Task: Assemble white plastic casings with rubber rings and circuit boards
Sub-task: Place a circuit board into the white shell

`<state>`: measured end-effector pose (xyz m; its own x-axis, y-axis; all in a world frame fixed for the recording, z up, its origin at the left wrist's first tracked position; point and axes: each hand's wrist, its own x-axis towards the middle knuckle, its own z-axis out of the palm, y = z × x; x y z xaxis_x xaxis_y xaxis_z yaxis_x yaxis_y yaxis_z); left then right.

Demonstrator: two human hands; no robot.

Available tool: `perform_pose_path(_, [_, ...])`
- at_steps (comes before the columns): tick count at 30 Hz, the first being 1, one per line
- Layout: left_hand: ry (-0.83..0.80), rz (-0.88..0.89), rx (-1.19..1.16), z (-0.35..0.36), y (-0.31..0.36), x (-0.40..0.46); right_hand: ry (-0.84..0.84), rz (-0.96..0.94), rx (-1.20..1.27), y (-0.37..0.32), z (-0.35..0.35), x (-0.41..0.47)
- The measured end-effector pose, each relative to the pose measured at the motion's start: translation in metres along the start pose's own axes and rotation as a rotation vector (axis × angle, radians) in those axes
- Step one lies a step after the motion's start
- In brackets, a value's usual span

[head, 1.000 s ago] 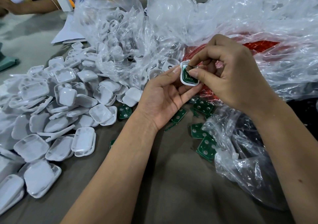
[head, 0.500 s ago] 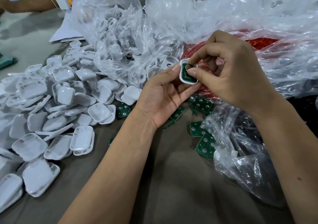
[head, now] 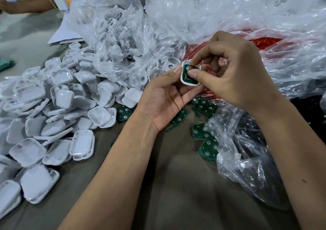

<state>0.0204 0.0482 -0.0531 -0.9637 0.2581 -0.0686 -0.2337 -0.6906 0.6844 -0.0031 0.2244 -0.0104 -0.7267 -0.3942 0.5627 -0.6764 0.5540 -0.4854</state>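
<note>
- The left hand (head: pixel 164 99) is turned palm up above the middle of the tabletop (head: pixel 176 185), and its fingers (head: pixel 172 72) grip a small white casing (head: pixel 185 80) from the left and from below.
- A green circuit board (head: pixel 187 78) sits inside the casing, its face turned toward the camera.
- The right hand (head: pixel 234 71) comes in from the right with its fingers curled; thumb and forefinger pinch at the top of the board, where a small round metallic part (head: pixel 190 68) shows between the fingertips.
- Whether that round part is a ring or a contact on the board cannot be told.
- To the left lies a broad pile of white casings (head: pixel 53 109), some hollow side up, some closed side up, heaped on one another.
- Loose green circuit boards (head: pixel 205 106) lie on the tabletop under and just beyond the hands; some are partly covered by a clear plastic bag (head: pixel 247 159) at the right.
- Behind the hands, crumpled clear plastic bags (head: pixel 229 14) hold more white parts, and a red mass (head: pixel 264 41) shows through the plastic next to the right hand.
- At the far left corner another person's arm (head: pixel 26 7) rests on the tabletop, beside a white charger block (head: pixel 60 3).
</note>
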Motion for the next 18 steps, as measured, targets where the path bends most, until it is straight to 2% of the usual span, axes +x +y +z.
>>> perform_pose_path(18, [0.071,-0.029,0.004,0.0,-0.0008,0.0011,-0.062,0.041,0.127,0.0042,-0.0024,-0.0005])
